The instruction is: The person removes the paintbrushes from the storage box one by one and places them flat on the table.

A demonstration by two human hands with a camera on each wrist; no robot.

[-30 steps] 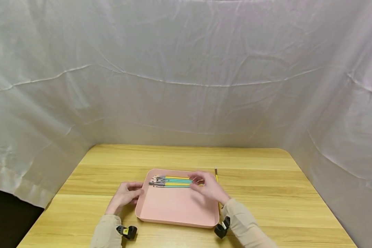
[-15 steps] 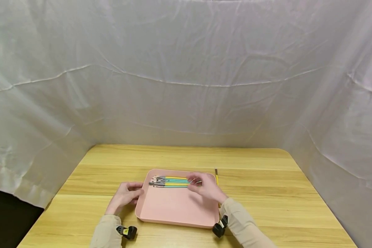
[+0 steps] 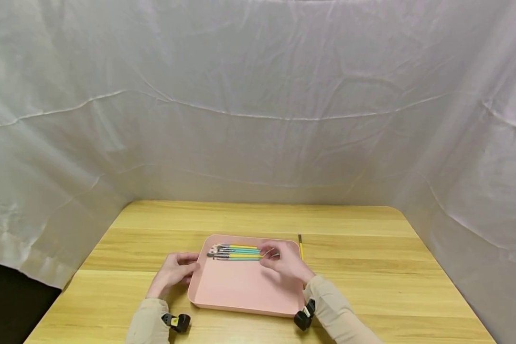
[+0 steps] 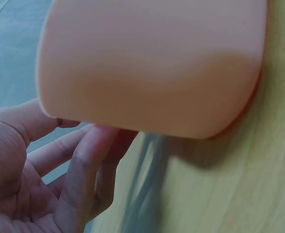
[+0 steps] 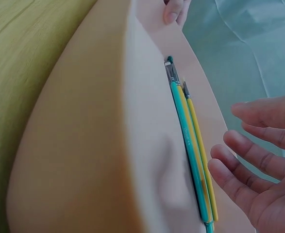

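A pink tray point(image 3: 245, 286) lies on the table, with several paintbrushes point(image 3: 236, 253) side by side along its far part. Their handles are yellow and teal, and their bristles point left. My left hand point(image 3: 175, 272) grips the tray's left wall, thumb over the rim and fingers outside; in the left wrist view its fingers point(image 4: 79, 165) touch the tray's edge. Over the handle ends is my right hand point(image 3: 285, 263), its fingers relaxed. In the right wrist view, its fingers point(image 5: 244, 155) are spread beside the paintbrushes point(image 5: 193, 145), with nothing held. The hand hides the handle ends in the head view.
Just right of the tray, another yellow-handled paintbrush point(image 3: 301, 246) lies on the wooden table point(image 3: 370, 267). Grey cloth point(image 3: 258, 143) hangs behind the table and at both sides. Each wrist wears a small black camera point(image 3: 178, 322).
My right hand has shifted slightly left along the paintbrush handles. The left hand and the tray have not visibly moved.
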